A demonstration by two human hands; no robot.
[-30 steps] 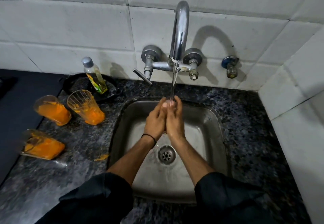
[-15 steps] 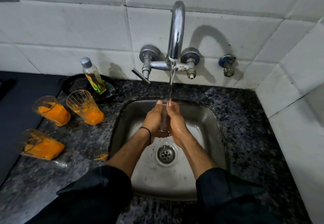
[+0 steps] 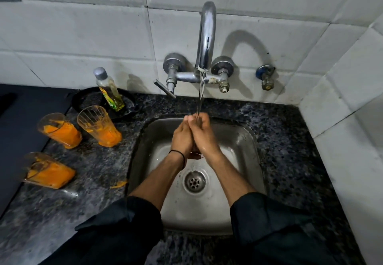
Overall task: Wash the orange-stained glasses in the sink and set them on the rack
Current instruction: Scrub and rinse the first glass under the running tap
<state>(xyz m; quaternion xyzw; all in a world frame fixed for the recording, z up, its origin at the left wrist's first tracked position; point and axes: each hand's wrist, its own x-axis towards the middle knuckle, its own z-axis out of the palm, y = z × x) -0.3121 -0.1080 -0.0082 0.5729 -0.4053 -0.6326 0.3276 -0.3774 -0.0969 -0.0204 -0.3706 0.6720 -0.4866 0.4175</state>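
Plainly, the glasses (image 3: 99, 128), caked orange, sit on the bench (image 3: 99, 161) left of the sink (image 3: 244, 161). The left hand (image 3: 182, 138) and right hand (image 3: 204, 136) are pressed together under the tap (image 3: 206, 36), which is running. I cannot tell whether they clasp anything. Best to keep them in the flow, then take the nearest glass.

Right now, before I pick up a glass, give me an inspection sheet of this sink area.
Surface: dark speckled countertop; orange smear beside the sink.
Job's things: three orange-stained glasses left of the sink, unwashed: rear-left glass, rear-right glass, front glass; no rack in view.
Clutter: bottle of yellowish liquid standing in a black dish.
Grippers: left hand and right hand pressed together under the tap's running stream, holding nothing.
Cables: nothing seen.
Surroundings: white tiled wall.
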